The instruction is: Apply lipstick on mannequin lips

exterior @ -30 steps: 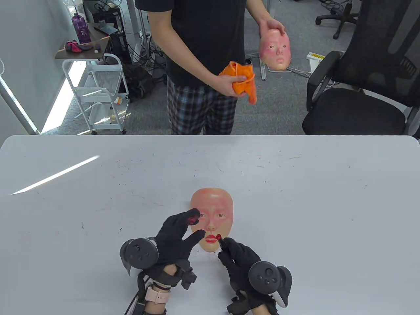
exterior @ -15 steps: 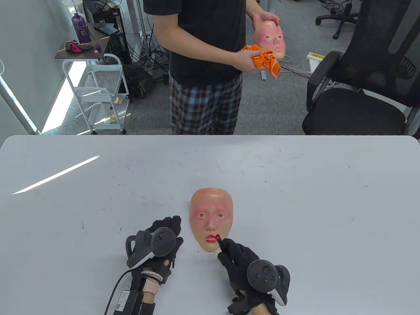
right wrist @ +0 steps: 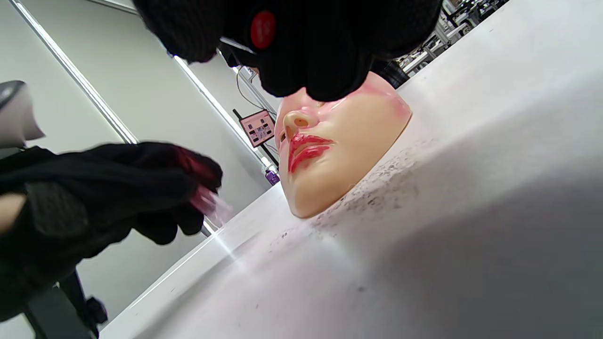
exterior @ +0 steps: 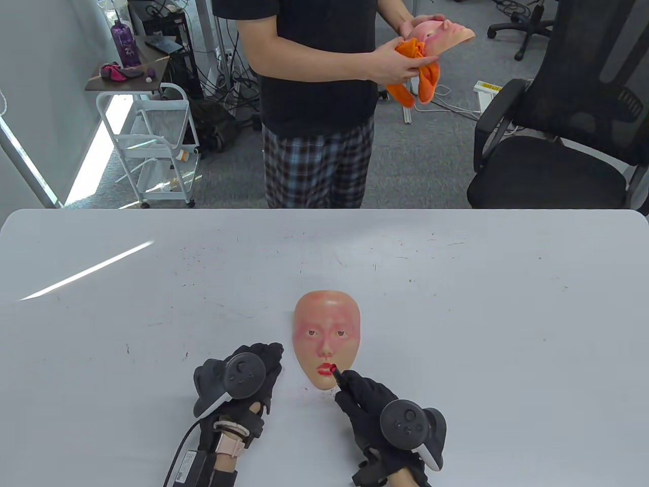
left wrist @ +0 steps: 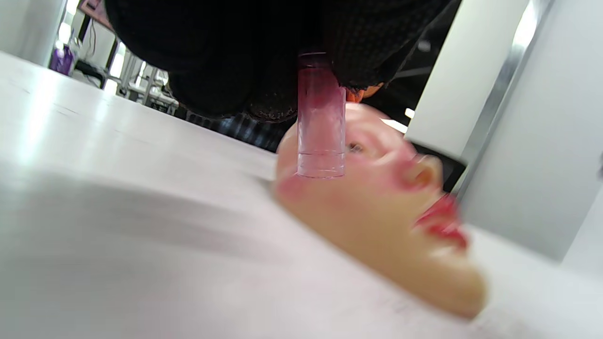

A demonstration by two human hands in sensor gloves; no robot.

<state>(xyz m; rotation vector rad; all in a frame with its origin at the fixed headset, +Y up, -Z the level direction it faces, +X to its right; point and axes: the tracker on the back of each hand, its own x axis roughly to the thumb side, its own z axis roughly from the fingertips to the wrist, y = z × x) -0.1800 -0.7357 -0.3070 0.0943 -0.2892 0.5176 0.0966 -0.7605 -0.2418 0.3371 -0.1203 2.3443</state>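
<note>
A mannequin face (exterior: 327, 329) lies face up on the white table (exterior: 456, 304), near the front edge. Its lips (exterior: 326, 369) are red. My right hand (exterior: 347, 381) grips a dark lipstick (exterior: 338, 375); its red tip touches the lips' right side. My left hand (exterior: 263, 357) sits just left of the face, apart from it, curled around a clear lipstick cap (left wrist: 321, 127). The right wrist view shows the face (right wrist: 344, 155), the red lips (right wrist: 306, 148), and the left hand (right wrist: 103, 193) with the cap (right wrist: 213, 205).
A person stands behind the table and wipes a second mannequin face (exterior: 443, 33) with an orange cloth (exterior: 413, 76). A black office chair (exterior: 557, 152) stands at the back right and a white cart (exterior: 152, 137) at the back left.
My left hand has left the face's cheek and settled on the table to its left. The lipstick tip has slid slightly left along the lips. The person behind raised the second face and wipes it.
</note>
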